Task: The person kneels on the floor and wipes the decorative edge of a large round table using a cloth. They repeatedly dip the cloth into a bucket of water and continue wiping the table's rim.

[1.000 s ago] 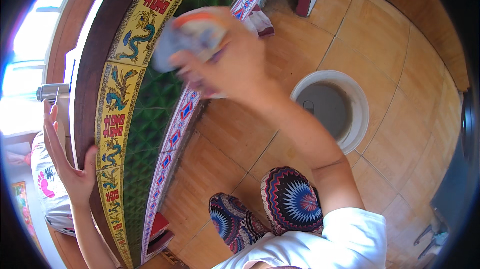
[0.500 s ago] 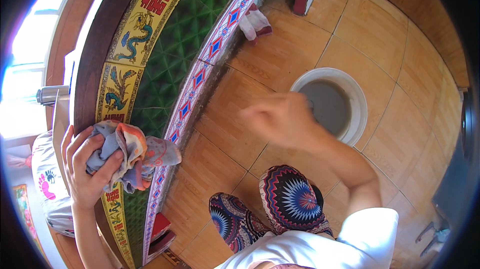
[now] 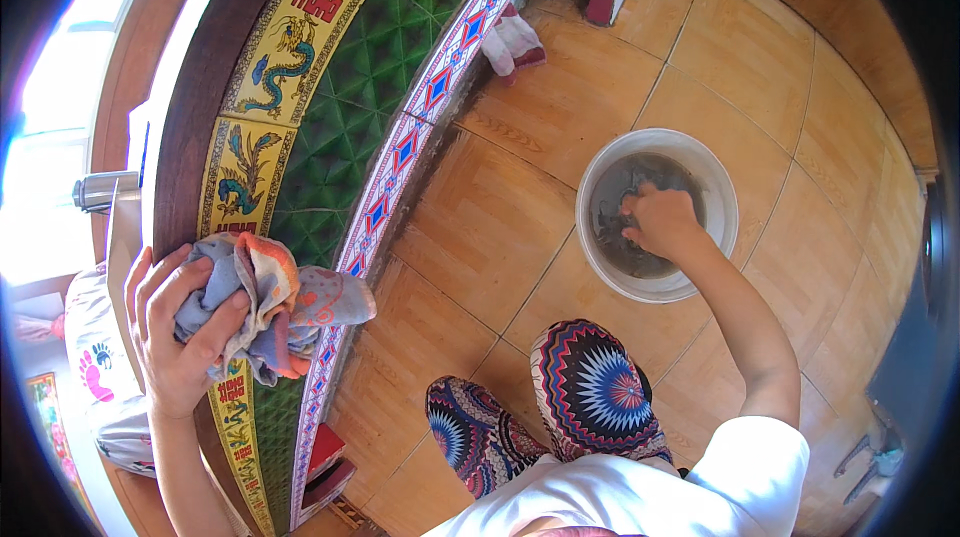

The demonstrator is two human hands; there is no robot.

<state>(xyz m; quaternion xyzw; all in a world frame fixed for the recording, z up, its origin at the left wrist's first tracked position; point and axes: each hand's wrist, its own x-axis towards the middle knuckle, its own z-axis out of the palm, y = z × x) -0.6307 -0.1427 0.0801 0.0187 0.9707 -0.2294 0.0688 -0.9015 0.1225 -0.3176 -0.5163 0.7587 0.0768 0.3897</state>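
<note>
Bunched in my left hand [image 3: 180,322] is a damp-looking grey-blue cloth [image 3: 215,287] with orange edges and a patterned end hanging over the tiled ledge's border. The fingers are wrapped around it, against the tiled front with yellow dragon panels [image 3: 265,67]. My right hand [image 3: 662,222] is over a white bucket [image 3: 722,187] on the floor, its fingers at or in the murky grey water [image 3: 625,187]. Thumb and fingers are apart, and nothing shows between them; the fingertips are partly hidden.
A white and dark-red cloth [image 3: 513,45] lies on the floor against the base of the tiles. My knees in patterned trousers [image 3: 600,387] are just below the bucket. A red box-like thing [image 3: 325,452] sits at the ledge's foot. Wooden panelling [image 3: 850,27] stands at the far right.
My right hand has moved right, from beside the bucket to over its water, which now looks stirred. My left hand keeps hold of the cloth in nearly the same place.
</note>
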